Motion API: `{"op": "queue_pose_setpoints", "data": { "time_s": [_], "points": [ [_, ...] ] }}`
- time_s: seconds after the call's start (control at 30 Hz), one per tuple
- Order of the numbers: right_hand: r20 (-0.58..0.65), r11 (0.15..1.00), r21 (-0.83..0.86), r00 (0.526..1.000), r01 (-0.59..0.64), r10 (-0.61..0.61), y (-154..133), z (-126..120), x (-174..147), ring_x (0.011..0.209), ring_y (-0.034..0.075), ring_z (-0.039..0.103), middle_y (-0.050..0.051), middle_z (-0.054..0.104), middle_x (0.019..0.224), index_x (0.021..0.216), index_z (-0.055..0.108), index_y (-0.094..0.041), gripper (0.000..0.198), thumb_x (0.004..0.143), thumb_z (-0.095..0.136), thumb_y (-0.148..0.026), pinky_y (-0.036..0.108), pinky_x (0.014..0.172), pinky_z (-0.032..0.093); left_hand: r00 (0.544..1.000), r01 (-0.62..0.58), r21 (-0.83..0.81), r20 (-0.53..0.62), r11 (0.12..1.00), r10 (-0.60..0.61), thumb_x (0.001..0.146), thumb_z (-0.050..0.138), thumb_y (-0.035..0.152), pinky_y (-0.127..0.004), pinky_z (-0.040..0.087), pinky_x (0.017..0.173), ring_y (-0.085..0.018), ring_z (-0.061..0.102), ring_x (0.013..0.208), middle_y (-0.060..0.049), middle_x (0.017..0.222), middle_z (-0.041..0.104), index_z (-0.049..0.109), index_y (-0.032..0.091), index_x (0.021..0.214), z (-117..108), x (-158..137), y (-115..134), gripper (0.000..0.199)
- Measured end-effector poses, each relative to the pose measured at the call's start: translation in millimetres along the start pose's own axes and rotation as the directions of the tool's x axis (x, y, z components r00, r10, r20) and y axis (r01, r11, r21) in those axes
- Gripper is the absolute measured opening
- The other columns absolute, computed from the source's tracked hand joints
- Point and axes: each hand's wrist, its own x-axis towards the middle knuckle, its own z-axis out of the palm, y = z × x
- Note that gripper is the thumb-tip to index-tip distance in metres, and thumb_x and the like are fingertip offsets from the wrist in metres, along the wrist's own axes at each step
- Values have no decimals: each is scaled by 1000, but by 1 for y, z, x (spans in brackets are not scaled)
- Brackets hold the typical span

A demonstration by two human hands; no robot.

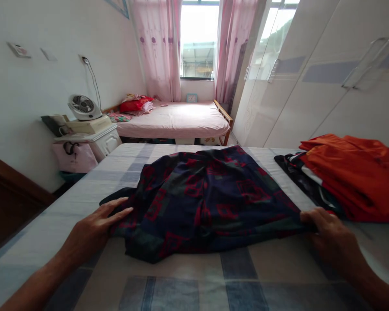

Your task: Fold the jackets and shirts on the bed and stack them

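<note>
Lying across the middle of a blue-and-white checked bedsheet point(168, 298), a navy garment point(207, 198) with dark green patches and red square motifs fills the centre of the head view; its surface is rumpled, and its exact type is hard to tell. The left hand point(99, 224) rests at its left edge, forefinger and thumb stretched out over the cloth; whether the fingers there pinch any fabric, I cannot tell. The right hand point(330, 237) grasps the drawn-out right corner, its fingers bent in and clamped on the cloth.

Just beyond the right hand sits a pile of clothes: orange garments point(359, 172) on top, black and white ones point(306, 181) beneath. White wardrobe doors point(311, 103) rise behind the pile. On the far left, a small fan point(82, 108) stands over a white bedside cabinet point(106, 140), with a pink bag point(73, 157) beside it. Past the near bed, a second bed with a pink sheet point(181, 119) bears a red bundle point(132, 103) and, at its far end, a blue-framed clock point(192, 98), below a window point(199, 43) flanked by pink curtains point(158, 52).
</note>
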Motion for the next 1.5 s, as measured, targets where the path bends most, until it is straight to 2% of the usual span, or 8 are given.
{"op": "queue_pose_setpoints", "data": {
  "time_s": [0.13,0.3,0.6,0.83,1.1,1.27,1.37,1.5],
  "points": [
    [28,1000,15,1000,-4,3,3,-10,-10,78,29,58,7,60,84,81,51,-26,16,70,46,-16,41,67,46,1000,1,-3,-27,1000,-1,78,41,20,-38,44,98,-24,57,112,1,124,61,63,36,115,-11,-6,-1,46],
    [411,956,295,904,-8,-119,17,-22,2,76,22,65,0,67,83,79,61,-31,22,68,49,-17,31,66,52,929,163,-184,359,969,-87,76,49,28,-26,53,78,-22,62,104,5,123,62,69,39,104,-34,0,-18,36],
    [215,960,253,974,-121,66,-29,58,229,108,21,58,12,59,122,120,54,-13,43,85,41,-34,31,94,43,822,561,-374,355,739,-445,65,56,62,-31,50,79,-31,61,102,-16,116,64,64,9,113,5,185,-7,71],
    [331,991,31,937,-131,114,-43,147,310,128,29,39,10,42,142,136,42,-20,55,84,47,-38,47,97,36,907,276,-535,420,799,-31,75,49,29,-23,47,71,-16,61,78,0,87,67,72,21,92,13,194,49,30],
    [345,1000,-27,939,10,0,-32,142,287,104,24,54,9,66,104,92,67,-19,26,86,42,-23,38,87,37,708,-20,-572,571,820,415,61,51,2,-21,42,72,-11,55,77,2,80,59,73,27,84,-21,134,116,41],
    [-19,995,40,996,-86,87,5,85,272,92,20,57,7,63,106,103,64,-20,30,88,39,-27,31,79,40,962,269,-732,237,626,-136,78,55,28,-23,48,64,-15,59,73,-1,83,64,68,22,88,-37,145,67,18],
    [-177,975,29,959,-219,221,22,64,286,88,21,57,8,61,102,100,67,-21,29,86,43,-31,30,71,42,749,409,-797,16,444,-662,71,61,41,-25,49,53,-16,60,64,-1,77,65,61,19,106,-31,172,25,41],
    [-141,949,-10,940,-314,310,17,77,309,90,20,58,9,57,105,103,67,-21,31,86,43,-31,28,72,44,653,507,-670,-111,542,-749,72,50,38,-29,51,57,-18,60,63,-4,76,64,59,13,108,7,210,-10,44]
  ]
}}
